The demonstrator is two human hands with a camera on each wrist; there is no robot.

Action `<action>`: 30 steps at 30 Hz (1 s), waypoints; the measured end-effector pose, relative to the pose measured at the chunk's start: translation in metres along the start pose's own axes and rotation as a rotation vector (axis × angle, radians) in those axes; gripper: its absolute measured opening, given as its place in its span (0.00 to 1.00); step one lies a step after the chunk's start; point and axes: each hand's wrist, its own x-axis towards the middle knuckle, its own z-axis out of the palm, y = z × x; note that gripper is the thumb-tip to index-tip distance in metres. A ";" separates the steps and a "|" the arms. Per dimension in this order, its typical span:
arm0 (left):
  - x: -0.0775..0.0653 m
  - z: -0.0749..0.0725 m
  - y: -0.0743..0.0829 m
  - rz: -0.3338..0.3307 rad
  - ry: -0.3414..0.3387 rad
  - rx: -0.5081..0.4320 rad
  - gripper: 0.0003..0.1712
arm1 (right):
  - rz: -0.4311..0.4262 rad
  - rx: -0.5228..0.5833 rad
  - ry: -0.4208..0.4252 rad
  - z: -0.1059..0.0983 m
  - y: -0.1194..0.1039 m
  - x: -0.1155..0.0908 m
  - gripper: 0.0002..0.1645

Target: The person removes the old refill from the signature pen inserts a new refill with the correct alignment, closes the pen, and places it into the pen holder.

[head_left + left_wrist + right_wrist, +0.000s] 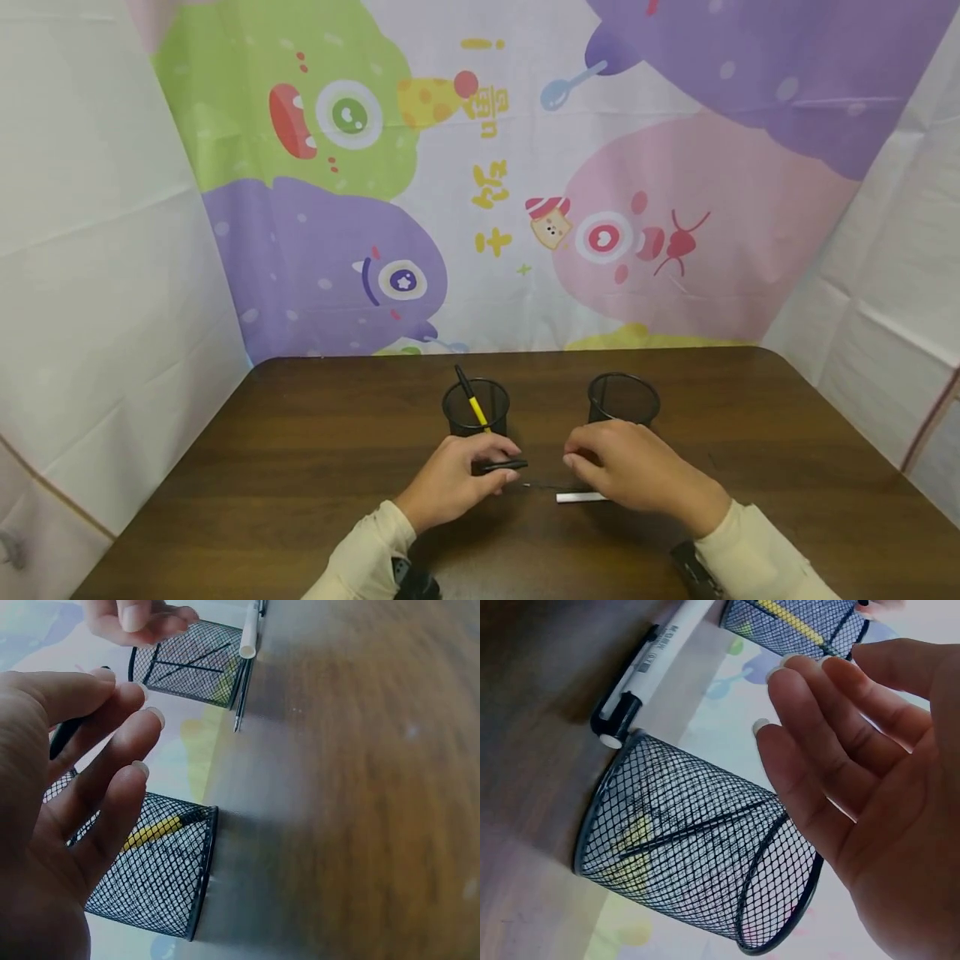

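The black bit (501,466) could slip, and the ink stick (240,712) could roll.
The left fingers (124,746) pinch the black bit up above the counter (300,467). The right fingers (804,720) are loosely bent, with nothing seen in them, near the right cup (682,840). The white tube (576,498) lies on the counter below them, and the ink stick lies just beside it. The black bit is small and may fall if the pinch goes loose. The ink stick is thin and looks round, so a little bump might send it off. If the right fingers swing out, they could knock the right cup over. The left cup (165,892), with its yellow pen (477,410) leaning inside, might tip if it gets bumped.
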 end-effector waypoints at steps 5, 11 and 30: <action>0.000 -0.001 0.001 -0.007 0.017 -0.003 0.11 | -0.015 -0.013 0.063 -0.003 0.000 0.000 0.05; -0.001 0.000 0.001 -0.023 0.028 -0.010 0.08 | -0.019 -0.054 0.139 -0.005 0.001 0.000 0.04; -0.001 0.000 0.005 -0.049 -0.001 -0.063 0.07 | -0.004 -0.101 0.264 -0.013 0.005 0.004 0.04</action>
